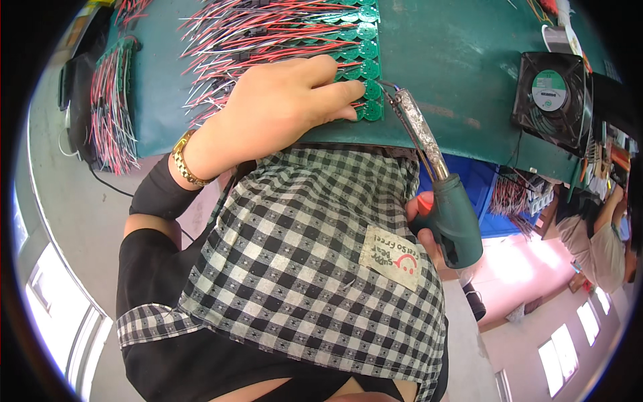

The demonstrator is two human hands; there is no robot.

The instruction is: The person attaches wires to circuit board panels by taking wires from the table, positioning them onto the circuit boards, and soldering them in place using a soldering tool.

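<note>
At three o'clock the right hand [429,245] grips a green-handled soldering iron [457,218]; near eleven the left hand [278,100] (pinching anything? I cannot tell) touches green circuit boards [369,49] toward one; at two, a black fan [550,100].

The person wears a black-and-white checked apron [301,234] with a matching strap [157,321], a cream patch [385,258] printed in red and black, a black top [201,368], a black forearm sleeve [157,191] and a gold-coloured link wristband [179,161].
</note>
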